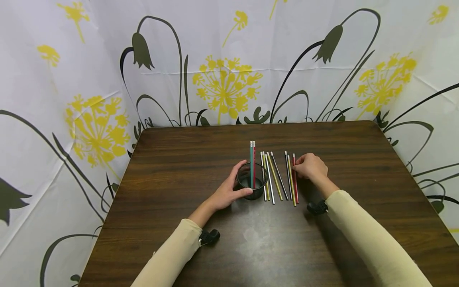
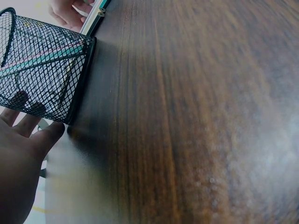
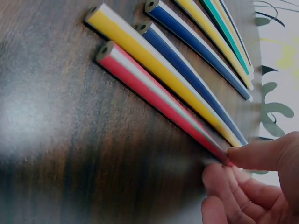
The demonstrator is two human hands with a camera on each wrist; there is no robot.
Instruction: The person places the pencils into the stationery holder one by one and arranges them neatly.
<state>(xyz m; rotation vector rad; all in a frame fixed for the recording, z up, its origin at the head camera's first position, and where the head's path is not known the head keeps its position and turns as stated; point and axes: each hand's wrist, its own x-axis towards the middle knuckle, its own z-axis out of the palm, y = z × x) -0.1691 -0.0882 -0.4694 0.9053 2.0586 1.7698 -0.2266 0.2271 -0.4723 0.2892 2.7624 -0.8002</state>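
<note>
A black mesh pencil cup (image 1: 256,195) stands upright on the table, with a teal pencil (image 1: 251,159) and a red pencil (image 1: 254,159) leaning in it. My left hand (image 1: 226,193) holds the cup from its left side, thumb at the front and fingers round the back. To the right of the cup, several pencils lie side by side, eraser ends away from me. At the right end of this row, my right hand (image 1: 312,166) pinches another red pencil (image 3: 149,95) near its eraser end. Beside that pencil lie a yellow pencil (image 3: 149,65) and a dark blue pencil (image 3: 182,65).
The brown wood-grain table (image 1: 172,167) reaches back to a white curtain (image 1: 222,44) printed with flowers. A small gap splits the loose pencils into two groups. Black wrist cameras sit at both cuffs, close above the tabletop.
</note>
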